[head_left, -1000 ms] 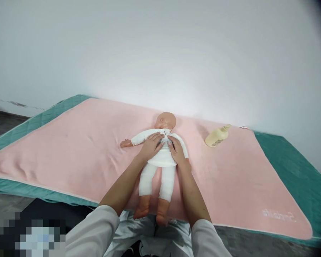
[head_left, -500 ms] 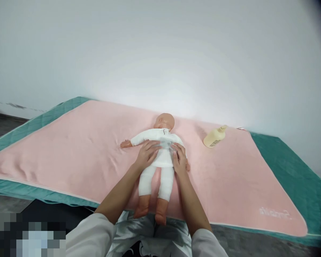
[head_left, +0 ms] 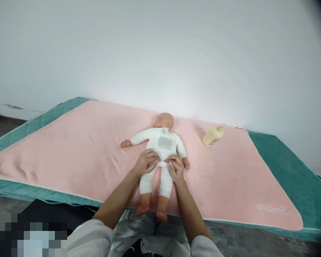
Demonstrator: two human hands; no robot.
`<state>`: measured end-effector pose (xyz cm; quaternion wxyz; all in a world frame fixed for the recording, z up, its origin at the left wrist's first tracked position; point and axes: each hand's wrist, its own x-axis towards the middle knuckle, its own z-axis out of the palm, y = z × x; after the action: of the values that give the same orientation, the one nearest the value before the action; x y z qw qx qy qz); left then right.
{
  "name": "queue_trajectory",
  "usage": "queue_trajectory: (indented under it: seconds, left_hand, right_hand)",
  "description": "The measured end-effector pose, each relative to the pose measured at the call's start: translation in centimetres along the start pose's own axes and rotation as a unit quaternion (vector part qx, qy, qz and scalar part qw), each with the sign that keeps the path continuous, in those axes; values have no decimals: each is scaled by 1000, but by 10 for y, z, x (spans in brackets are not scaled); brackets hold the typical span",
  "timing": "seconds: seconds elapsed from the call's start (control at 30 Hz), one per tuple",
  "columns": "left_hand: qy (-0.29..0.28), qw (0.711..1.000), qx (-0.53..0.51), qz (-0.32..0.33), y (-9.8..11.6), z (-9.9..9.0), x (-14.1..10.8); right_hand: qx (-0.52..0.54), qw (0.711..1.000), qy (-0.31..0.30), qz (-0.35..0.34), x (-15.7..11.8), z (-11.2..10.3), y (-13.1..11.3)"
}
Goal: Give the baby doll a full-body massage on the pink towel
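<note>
A baby doll with a white cloth body lies on the pink blanket, its bald head away from me and its feet toward me. On its torso is a flat grey, see-through-looking patch. My left hand rests at the left of the doll's lower torso, thumb and fingers drawn together on the cloth. Across from it, my right hand is bent the same way at the right side. Both sets of fingertips touch the white cloth just above its hem, with a small gap between the hands.
To the doll's right, a pale yellow pump bottle leans or lies on the pink blanket. Beneath the blanket is a green padded cover. A white wall rises behind. Something black is below the front left edge.
Both hands have slid toward me, from the doll's mid torso down to its lower torso, uncovering the grey patch. Their fingers have drawn in closer together on the cloth.
</note>
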<state>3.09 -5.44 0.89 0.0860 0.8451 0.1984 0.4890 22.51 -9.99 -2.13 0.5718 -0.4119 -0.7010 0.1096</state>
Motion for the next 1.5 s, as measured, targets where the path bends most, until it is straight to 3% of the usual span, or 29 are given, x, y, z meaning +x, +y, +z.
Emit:
queue_trajectory:
  seconds: [0.33,0.63,0.87,1.5]
  left_hand:
    - [-38,999,-4,-29,-4,2,1]
    - [-35,999,0,-30,-4,3,1]
    - [9,1000,5,-25,-3,-2,-2]
    - [-39,997,-19,-64,-10,3,-3]
  right_hand:
    - [18,998,-35,53,4,2,2]
    - [22,996,-37,76,4,3,3]
    - [8,999,12,36,-1,1,3]
    - [15,997,-30,72,4,3,7]
